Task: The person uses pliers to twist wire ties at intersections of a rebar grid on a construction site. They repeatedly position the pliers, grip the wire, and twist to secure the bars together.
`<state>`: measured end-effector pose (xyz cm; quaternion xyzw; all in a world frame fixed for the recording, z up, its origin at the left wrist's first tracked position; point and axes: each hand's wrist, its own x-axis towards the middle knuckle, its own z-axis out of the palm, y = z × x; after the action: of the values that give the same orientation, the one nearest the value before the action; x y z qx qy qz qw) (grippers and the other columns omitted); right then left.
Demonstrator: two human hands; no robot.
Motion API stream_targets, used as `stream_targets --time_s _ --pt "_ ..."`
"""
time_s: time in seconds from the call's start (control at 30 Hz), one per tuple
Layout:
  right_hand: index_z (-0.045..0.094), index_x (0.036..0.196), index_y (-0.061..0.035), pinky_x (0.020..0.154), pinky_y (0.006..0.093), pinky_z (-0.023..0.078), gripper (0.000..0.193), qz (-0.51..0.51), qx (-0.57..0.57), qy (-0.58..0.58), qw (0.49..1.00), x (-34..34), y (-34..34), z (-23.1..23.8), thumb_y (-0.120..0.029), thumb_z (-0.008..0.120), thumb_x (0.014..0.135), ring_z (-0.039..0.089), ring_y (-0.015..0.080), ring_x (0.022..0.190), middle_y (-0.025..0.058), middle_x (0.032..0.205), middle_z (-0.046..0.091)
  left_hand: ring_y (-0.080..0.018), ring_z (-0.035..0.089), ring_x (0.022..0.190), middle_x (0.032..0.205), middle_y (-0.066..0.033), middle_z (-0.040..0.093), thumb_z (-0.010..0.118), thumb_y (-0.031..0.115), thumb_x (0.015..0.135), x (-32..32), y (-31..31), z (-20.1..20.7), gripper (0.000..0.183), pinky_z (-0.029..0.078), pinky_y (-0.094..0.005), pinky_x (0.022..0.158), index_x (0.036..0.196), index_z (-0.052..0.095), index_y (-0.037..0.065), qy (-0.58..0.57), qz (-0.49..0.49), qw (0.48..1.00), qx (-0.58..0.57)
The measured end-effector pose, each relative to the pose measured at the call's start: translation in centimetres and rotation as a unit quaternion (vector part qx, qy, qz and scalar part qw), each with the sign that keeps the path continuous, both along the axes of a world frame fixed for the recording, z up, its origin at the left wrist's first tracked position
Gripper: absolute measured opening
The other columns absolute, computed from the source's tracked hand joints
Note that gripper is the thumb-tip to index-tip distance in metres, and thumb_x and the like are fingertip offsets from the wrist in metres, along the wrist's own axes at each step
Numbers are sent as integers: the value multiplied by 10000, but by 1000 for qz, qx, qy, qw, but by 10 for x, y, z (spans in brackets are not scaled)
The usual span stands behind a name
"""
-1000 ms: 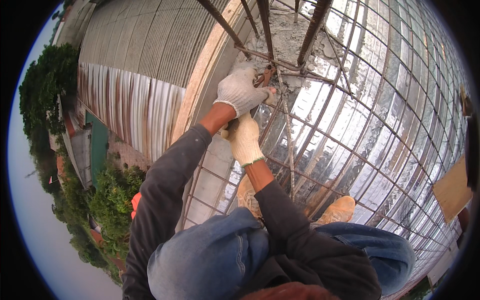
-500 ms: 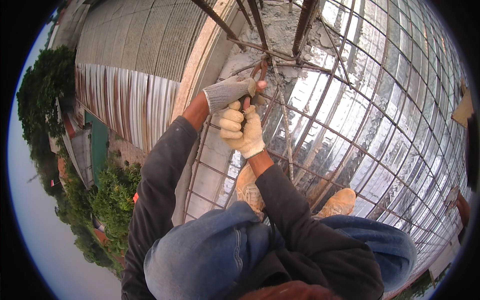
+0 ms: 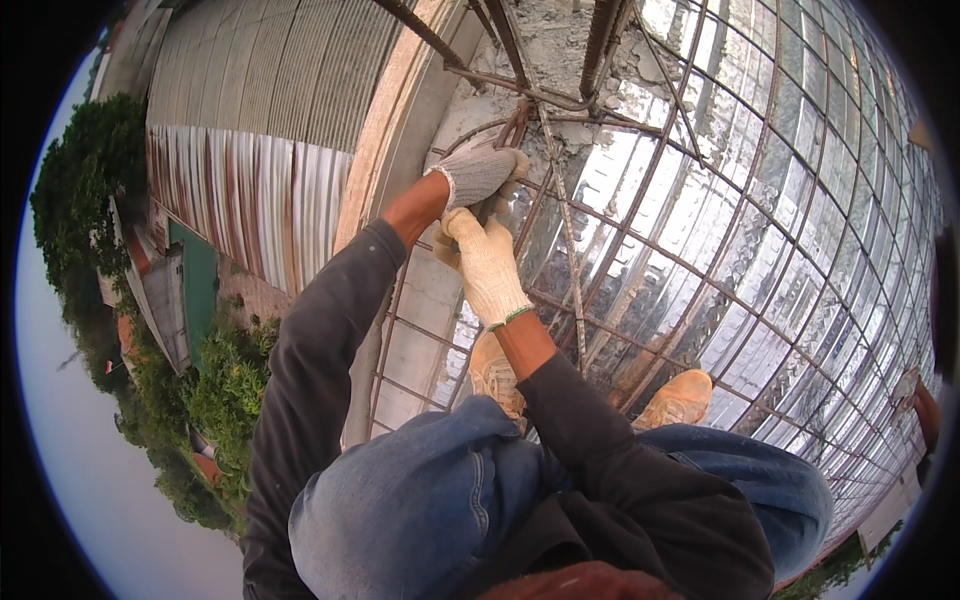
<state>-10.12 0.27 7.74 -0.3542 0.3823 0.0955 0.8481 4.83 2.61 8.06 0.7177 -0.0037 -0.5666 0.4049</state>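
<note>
My left hand [image 3: 482,172], in a grey knit glove, is closed around a pair of rusty pincers [image 3: 514,122]. Their reddish-brown head sticks out beyond the glove, near a crossing of rebar at the column foot. Just below it, my right hand [image 3: 490,265] in a cream glove has its fingers curled in. The two gloves nearly touch, and a dark piece between them is mostly covered, so what the right fingers grip is hidden. Beside both hands runs the rebar mesh [image 3: 625,232], with a thin pale bar [image 3: 567,215] slanting past them.
Upright column bars [image 3: 603,50] rise from rough concrete ahead. Shiny corrugated metal decking [image 3: 740,260] lies under the mesh on the right. A wooden-edged formwork board [image 3: 375,130] borders the left, with lower roofs [image 3: 250,190] and trees beyond. My shoe [image 3: 675,400] stands among the bars.
My left hand has rolled over, its exposed thumb tip no longer showing. The right hand has turned so its back faces up, its curled fingers now mostly hidden. The pincers' head has shifted slightly left.
</note>
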Motion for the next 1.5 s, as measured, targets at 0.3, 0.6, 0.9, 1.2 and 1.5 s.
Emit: stream_targets --time_s 0.3,0.6,0.9,1.2,1.5 --pt "662 1201 63 852 469 568 334 14 -84 37 996 11 33 -31 -203 663 999 728 323 896 161 993 756 -210 771 792 845 -106 756 695 424 984 -11 -11 -7 384 604 -416 722 987 786 52 -387 -178 880 212" --pt "620 1346 -44 822 355 527 224 -69 558 -289 775 1 31 -68 -177 629 1165 653 168 1021 69 1210 682 -224 801 988 1061 -65 791 839 369 980 25 17 4 472 659 -398 777 1268 702 20 -77 -65 993 54" --pt "651 1416 -33 897 421 635 431 -3 333 -129 934 -6 8 -74 -272 779 1080 761 281 1095 160 1300 756 -162 715 745 907 -21 722 648 118 1018 17 -4 6 158 617 -324 679 1141 741 80 69 63 995 -37" --pt "629 1262 92 966 551 571 467 73 -252 56 963 15 36 12 -231 783 964 751 532 1132 322 1133 765 -307 763 769 870 -146 786 725 284 965 -7 -1 -15 280 605 -437 737 924 800 17 -436 -164 874 137" --pt "606 1370 -55 755 429 586 282 -114 271 -164 942 3 42 -42 -195 612 1124 736 293 957 80 1125 726 -402 815 976 1020 -207 798 830 577 897 4 -8 51 640 623 -495 868 1215 756 26 -472 -197 826 236"
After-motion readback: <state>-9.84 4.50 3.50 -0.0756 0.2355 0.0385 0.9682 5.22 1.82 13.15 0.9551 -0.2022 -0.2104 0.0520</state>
